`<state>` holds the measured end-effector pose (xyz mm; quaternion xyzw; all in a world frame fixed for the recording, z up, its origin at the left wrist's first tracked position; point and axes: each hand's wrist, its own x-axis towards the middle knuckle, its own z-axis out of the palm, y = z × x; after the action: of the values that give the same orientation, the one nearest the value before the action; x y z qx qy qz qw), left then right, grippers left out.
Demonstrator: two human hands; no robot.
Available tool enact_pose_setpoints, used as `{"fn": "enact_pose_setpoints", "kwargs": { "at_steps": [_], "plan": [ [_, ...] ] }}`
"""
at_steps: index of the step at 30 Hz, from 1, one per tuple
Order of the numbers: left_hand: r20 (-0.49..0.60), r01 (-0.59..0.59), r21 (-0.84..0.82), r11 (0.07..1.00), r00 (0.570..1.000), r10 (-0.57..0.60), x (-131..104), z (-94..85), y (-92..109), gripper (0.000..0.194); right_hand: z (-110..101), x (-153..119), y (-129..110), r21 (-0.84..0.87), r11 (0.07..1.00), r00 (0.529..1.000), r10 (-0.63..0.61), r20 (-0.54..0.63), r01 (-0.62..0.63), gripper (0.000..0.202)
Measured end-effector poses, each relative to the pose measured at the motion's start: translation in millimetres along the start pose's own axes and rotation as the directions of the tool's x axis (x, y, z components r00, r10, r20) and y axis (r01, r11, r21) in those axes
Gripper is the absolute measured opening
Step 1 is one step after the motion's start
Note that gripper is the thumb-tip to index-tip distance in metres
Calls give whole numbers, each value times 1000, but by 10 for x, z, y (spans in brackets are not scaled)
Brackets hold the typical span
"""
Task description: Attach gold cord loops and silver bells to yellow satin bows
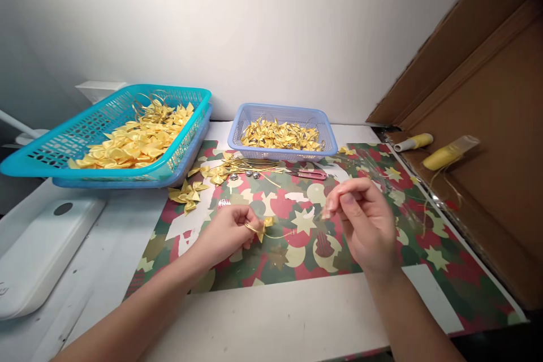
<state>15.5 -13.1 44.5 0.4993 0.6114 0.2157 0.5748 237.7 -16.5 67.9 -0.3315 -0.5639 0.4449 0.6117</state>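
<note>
My left hand (232,232) is closed in a pinch on a yellow ribbon bow (267,225), low over the patterned mat. From the bow a thin gold cord (278,236) curves off to the right, its far end fading from sight. To the right, my right hand (362,223) is raised with thumb and fingers pinched together. Its fingertips are slightly blurred, and whatever they hold is too small to make out. Beyond my left hand lie loose yellow bows (186,195), a bundle of gold cords (250,165), small silver bells (252,175) and pink-handled snips (311,174).
A turquoise basket (203,99) heaped with yellow bows stands at the left, stacked on a blue one. A smaller lilac basket (282,154) with corded bows is at the back. A white device (46,260) lies left; spools of yellow thread (449,153) stick out from the cardboard (492,96) at right.
</note>
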Motion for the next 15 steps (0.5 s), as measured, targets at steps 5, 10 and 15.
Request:
{"fn": "enact_pose_setpoints", "kwargs": {
  "at_steps": [5,10,15],
  "plan": [
    [124,83,12,996,989,-84,54,-138,76,34,57,117,-71,-11,999,996,47,73,-46,8],
    [170,61,20,998,983,-63,123,-308,117,42,223,352,-216,-34,998,975,66,213,-60,8],
    [23,-304,-83,949,952,306,103,-317,243,14,508,638,-220,49,997,951,36,308,-53,5]
  ]
}}
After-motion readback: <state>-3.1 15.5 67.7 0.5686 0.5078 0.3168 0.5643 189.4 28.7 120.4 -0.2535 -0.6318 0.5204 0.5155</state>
